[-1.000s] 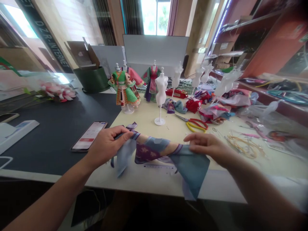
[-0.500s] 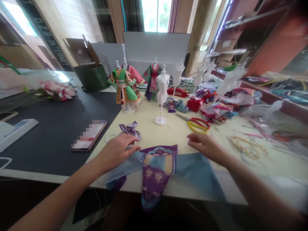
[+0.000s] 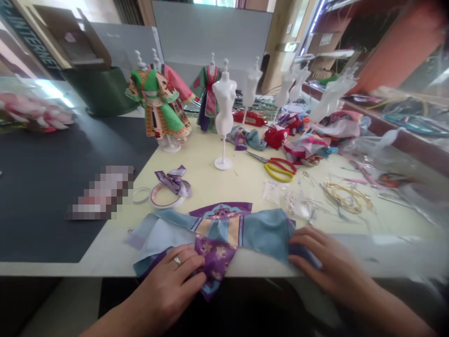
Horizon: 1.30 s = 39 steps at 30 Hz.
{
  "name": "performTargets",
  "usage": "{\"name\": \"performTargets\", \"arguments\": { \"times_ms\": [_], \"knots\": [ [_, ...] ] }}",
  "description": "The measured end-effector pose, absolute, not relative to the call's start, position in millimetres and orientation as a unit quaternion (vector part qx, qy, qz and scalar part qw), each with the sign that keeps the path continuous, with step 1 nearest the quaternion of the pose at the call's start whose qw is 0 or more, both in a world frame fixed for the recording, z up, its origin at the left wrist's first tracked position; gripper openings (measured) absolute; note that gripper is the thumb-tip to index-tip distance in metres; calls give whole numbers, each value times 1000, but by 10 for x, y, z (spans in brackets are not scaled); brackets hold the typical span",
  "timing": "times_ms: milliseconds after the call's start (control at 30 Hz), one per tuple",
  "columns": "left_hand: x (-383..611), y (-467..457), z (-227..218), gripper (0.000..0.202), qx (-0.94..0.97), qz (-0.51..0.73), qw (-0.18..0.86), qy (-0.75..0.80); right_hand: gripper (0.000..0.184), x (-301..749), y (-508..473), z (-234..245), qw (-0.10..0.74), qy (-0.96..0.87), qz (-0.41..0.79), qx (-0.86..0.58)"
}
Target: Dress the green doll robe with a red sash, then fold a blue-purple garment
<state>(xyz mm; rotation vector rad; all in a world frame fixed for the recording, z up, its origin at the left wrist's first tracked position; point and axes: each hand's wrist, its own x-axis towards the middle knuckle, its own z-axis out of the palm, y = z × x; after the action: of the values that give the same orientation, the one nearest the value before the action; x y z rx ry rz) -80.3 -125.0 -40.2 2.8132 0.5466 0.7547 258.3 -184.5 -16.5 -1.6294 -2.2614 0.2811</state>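
Observation:
A small blue and purple doll garment [image 3: 224, 231] lies spread flat at the front edge of the cream table [image 3: 245, 187]. My left hand [image 3: 168, 285], with a ring on one finger, rests on the garment's left part, fingers bent onto the purple panel. My right hand [image 3: 324, 262] presses on the garment's right blue sleeve with fingers stretched out. A bare white doll mannequin [image 3: 223, 117] stands behind the garment. Red and yellow scissors [image 3: 277, 168] lie to its right.
A purple ribbon on a ring [image 3: 170, 187] lies just behind the garment. A phone [image 3: 100, 192] rests on the dark mat at left. Dressed mannequins [image 3: 156, 103], more bare mannequins, fabric scraps [image 3: 308, 140] and gold cord [image 3: 345, 199] fill the back and right.
The garment went from held up between both hands to lying flat on the table. Both hands moved down toward the front edge onto it. The view tilted down and closer.

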Motion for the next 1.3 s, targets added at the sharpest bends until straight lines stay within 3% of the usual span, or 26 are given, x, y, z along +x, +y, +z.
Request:
{"name": "performTargets", "arguments": {
  "times_ms": [267, 500, 600, 667, 733, 933, 1067, 1300],
  "knots": [
    [-872, -1218, -331, 21, 898, 303, 219, 232, 13, 2846, -2220, -234, 232, -790, 51, -566],
    [-796, -1155, -194, 12, 936, 239, 215, 147, 17, 2536, -2168, -284, 292, -804, 97, -509],
    [-726, -1177, -155, 23, 935, 239, 224, 136, 17, 2342, -2068, -311, 308, -803, 140, -491],
    [-621, -1188, -141, 20, 931, 246, 231, 138, 17, 2224, -1983, -328, 310, -800, 151, -491],
    [-468, -1172, -141, 12, 927, 255, 236, 140, 16, 2127, -1881, -338, 303, -798, 154, -498],
    [-16, -960, -264, 22, 947, 199, 190, 166, 19, 1993, -1593, -365, 255, -803, 152, -517],
    [96, -825, -368, 22, 943, 131, 220, 214, 21, 1998, -1519, -379, 205, -815, 153, -521],
    [86, -764, -402, 21, 931, 130, 271, 206, 22, 2035, -1494, -337, 155, -828, 187, -505]
  ]
}}
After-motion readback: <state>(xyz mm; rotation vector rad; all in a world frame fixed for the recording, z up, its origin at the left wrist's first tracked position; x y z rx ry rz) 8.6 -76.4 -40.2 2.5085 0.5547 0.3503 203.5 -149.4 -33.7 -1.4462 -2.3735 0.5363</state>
